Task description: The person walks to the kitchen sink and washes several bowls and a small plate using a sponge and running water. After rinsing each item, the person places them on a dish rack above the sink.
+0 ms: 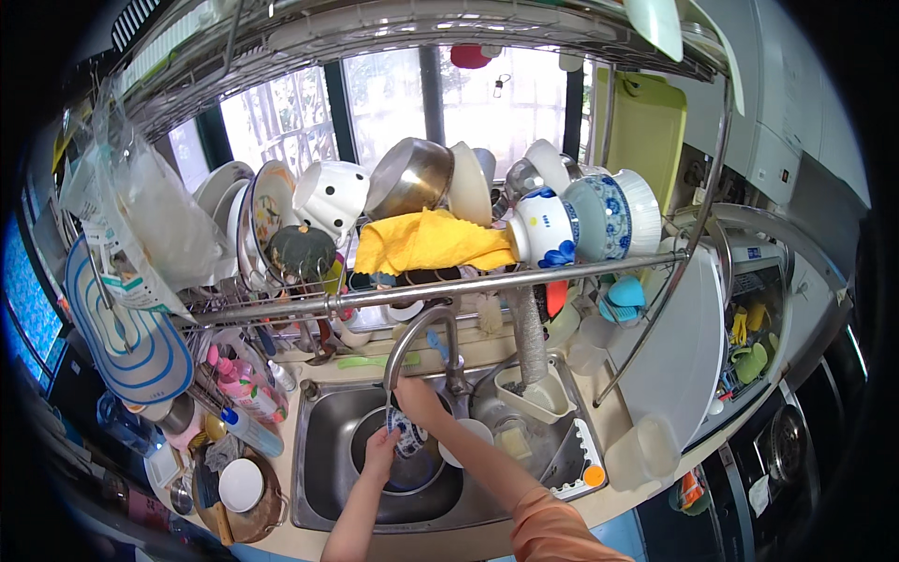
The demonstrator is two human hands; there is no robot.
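Over the left basin of the steel sink [330,492], my left hand [381,452] grips the near side of a small blue-and-white patterned bowl [407,437], which is tilted. Water runs from the curved metal faucet [421,319] down beside the bowl. My right hand [416,402] is just above the bowl, close to the spout's mouth. Its fingers are partly hidden, so whether they touch the spout or bowl is unclear. Below them a round metal pan [414,485] sits in the basin. A white bowl [469,442] is partly behind my right forearm.
In the right basin are a cream strainer basket [555,397] and a pale yellow sponge [513,444]. A dish rack with a steel rail [449,289] crosses above the sink, holding bowls and a yellow cloth [432,242]. Bottles [253,432] and a wooden board [263,516] stand left.
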